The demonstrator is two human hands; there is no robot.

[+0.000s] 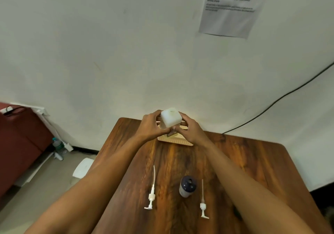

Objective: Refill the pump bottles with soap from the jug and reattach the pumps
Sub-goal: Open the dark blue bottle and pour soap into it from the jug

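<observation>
A wooden table [244,161] with warm brown streaked grain and a smooth, slightly glossy finish. On it lie two white plastic pumps [151,195] [203,206] with thin, translucent tubes, and a dark bottle [187,186] with a glossy top and a paler matt body. A milky white, matt plastic jug [170,117] sits above a pale board [173,140] with a dotted edge. A sheet of matt printed paper [231,8] hangs on the plain, matt wall [108,53].

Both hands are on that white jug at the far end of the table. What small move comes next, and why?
Probably bring the white jug, gripped by the left hand and right hand, toward the dark bottle: its top looks open, and both pumps lie detached.
</observation>
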